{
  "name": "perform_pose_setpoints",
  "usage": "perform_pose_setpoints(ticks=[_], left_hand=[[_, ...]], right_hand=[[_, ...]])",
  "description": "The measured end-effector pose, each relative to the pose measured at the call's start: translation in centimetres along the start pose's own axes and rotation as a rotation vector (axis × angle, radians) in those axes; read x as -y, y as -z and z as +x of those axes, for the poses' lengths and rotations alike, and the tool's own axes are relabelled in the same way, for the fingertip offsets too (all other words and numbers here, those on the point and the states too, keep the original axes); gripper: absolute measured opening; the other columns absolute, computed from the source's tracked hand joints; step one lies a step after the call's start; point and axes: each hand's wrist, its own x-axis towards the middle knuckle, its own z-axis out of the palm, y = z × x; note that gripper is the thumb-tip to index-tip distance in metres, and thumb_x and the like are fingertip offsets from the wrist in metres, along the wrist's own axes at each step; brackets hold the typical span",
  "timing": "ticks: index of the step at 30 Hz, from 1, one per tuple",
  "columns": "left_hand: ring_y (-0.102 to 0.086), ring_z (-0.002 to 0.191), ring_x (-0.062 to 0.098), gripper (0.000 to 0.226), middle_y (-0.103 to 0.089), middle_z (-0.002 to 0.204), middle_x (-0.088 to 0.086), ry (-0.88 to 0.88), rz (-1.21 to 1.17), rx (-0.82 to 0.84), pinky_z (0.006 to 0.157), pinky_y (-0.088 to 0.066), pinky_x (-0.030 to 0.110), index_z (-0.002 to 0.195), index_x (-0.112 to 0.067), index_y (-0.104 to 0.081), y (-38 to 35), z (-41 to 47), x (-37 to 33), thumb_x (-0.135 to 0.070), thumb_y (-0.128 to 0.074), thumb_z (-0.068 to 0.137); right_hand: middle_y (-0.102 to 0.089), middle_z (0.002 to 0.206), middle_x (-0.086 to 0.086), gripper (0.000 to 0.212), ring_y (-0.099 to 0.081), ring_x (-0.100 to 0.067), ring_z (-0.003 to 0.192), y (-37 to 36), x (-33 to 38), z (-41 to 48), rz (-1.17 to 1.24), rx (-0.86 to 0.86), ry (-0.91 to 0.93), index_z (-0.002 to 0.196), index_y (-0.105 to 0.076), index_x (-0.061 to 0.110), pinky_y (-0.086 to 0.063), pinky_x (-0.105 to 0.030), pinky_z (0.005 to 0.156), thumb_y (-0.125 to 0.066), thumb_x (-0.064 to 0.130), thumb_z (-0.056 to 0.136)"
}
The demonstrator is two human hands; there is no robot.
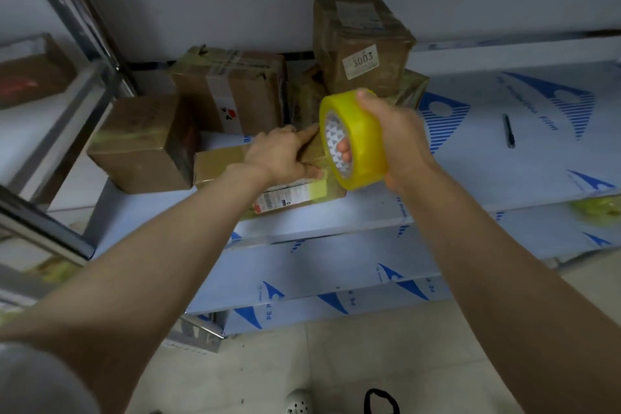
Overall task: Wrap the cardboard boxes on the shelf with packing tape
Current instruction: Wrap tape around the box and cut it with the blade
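Head view recorded the person working at a white shelf board printed with blue logos (504, 161), both bare forearms reaching in. The right hand (400, 141) grasped a yellow roll of translucent packing tape (363, 144), fingers hooked through the core and thumb over the outer face, with the roll held on edge against the right end of a flat brown cardboard box (221, 161). That box lay near the shelf's front edge, its white printed label (285, 195) facing up and a yellowish band of tape crossing it beside the roll. The left hand (285, 155) pressed down on the box top, fingers fairly straight, index finger pointing toward the roll, thumb along the near side. Motion blur prevented confirming whether that hand pinned a free tape end; it appeared likely. Behind stood a squat brown box at the left (141, 141), a taller taped brown box (235, 87) and a stacked brown box marked 3003 (363, 44), all showing glossy tape. A dark pen (509, 131) lay well apart to the right. Judgement: the step in hand was running a band around the flat box. The next move would call for carrying the roll round the far end under steady tension while the left hand kept the box from sliding or lifting.
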Motion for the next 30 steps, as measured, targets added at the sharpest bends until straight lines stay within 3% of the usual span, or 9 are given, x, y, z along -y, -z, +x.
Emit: perform_pose_setpoints(ticks=[3,7,9,11,13,14,18,23,30], left_hand=[[-0.042,0.124,0.031,0.09,-0.045,0.134,0.012,0.039,-0.001,0.006,0.097,-0.034,0.041,0.152,-0.029,-0.012,0.1,0.3,0.2,-0.062,-0.058,0.082],[-0.039,0.128,0.031,0.089,-0.04,0.14,0.012,0.034,0.008,0.042,0.102,-0.031,0.044,0.152,-0.027,-0.01,0.3,0.2,-0.3,-0.057,-0.058,0.084],[-0.035,0.133,0.03,0.082,-0.034,0.147,0.012,0.076,-0.04,0.108,0.107,-0.027,0.045,0.152,-0.027,-0.01,0.9,0.1,-0.5,-0.05,-0.055,0.088],[-0.033,0.135,0.029,0.066,-0.033,0.15,0.01,0.148,-0.192,0.146,0.11,-0.024,0.044,0.15,-0.027,-0.023,1.8,0.2,-0.8,-0.046,-0.047,0.092],[-0.044,0.127,0.028,0.051,-0.047,0.14,0.01,0.196,-0.288,0.098,0.103,-0.034,0.039,0.136,-0.021,-0.049,2.4,1.3,-1.9,-0.05,-0.036,0.096],[-0.049,0.12,0.028,0.054,-0.054,0.133,0.01,0.2,-0.281,0.084,0.095,-0.039,0.035,0.126,-0.017,-0.056,2.4,2.0,-2.6,-0.053,-0.03,0.097],[-0.056,0.111,0.029,0.067,-0.061,0.119,0.011,0.193,-0.152,0.067,0.08,-0.04,0.034,0.112,-0.012,-0.062,1.0,4.6,-5.0,-0.065,-0.024,0.094],[-0.06,0.1,0.03,0.053,-0.064,0.106,0.011,0.245,-0.116,-0.1,0.069,-0.038,0.03,0.088,-0.015,-0.059,0.3,5.6,-4.7,-0.057,-0.028,0.098],[-0.058,0.107,0.03,0.069,-0.062,0.114,0.011,0.357,-0.2,-0.027,0.074,-0.036,0.032,0.106,-0.012,-0.063,0.1,6.1,-5.1,-0.063,-0.018,0.096]], right_hand=[[-0.051,0.032,0.011,0.025,-0.05,-0.001,0.028,1.2,-2.1,-1.7,-0.049,-0.053,-0.058,0.073,-0.049,0.016,-0.039,-0.012,0.029,-0.061,0.027,0.091],[-0.055,0.036,0.009,0.024,-0.051,0.0,0.03,2.1,-5.4,-2.4,-0.063,-0.093,-0.099,0.071,-0.056,0.014,-0.038,-0.011,0.031,-0.058,0.024,0.093],[-0.058,0.04,0.004,0.027,-0.052,-0.004,0.031,1.9,-6.2,-2.0,-0.079,-0.1,-0.093,0.07,-0.058,0.013,-0.042,-0.013,0.035,-0.059,0.028,0.093],[-0.058,0.041,0.001,0.032,-0.053,-0.007,0.032,1.6,-6.3,-1.6,-0.061,-0.113,-0.095,0.066,-0.058,0.013,-0.046,-0.018,0.037,-0.061,0.034,0.091],[-0.056,0.04,0.004,0.033,-0.051,-0.002,0.03,1.6,-6.2,-1.2,-0.079,-0.126,-0.091,0.064,-0.057,0.013,-0.042,-0.013,0.034,-0.061,0.033,0.09],[-0.056,0.043,0.003,0.033,-0.051,-0.001,0.03,1.6,-6.2,-1.1,-0.084,-0.129,-0.092,0.065,-0.057,0.012,-0.04,-0.011,0.032,-0.061,0.032,0.091],[-0.056,0.043,0.003,0.032,-0.052,-0.003,0.031,1.7,-6.4,-0.5,-0.077,-0.126,-0.114,0.074,-0.06,0.005,-0.039,-0.012,0.033,-0.061,0.032,0.091],[-0.057,0.046,0.002,0.03,-0.052,-0.001,0.032,2.2,-6.9,0.3,-0.085,-0.123,-0.115,0.072,-0.061,0.008,-0.039,-0.011,0.034,-0.06,0.03,0.091],[-0.056,0.038,0.005,0.033,-0.053,-0.001,0.033,2.6,-7.2,0.8,-0.101,-0.108,-0.118,0.066,-0.061,0.01,-0.04,-0.011,0.035,-0.059,0.031,0.092]])
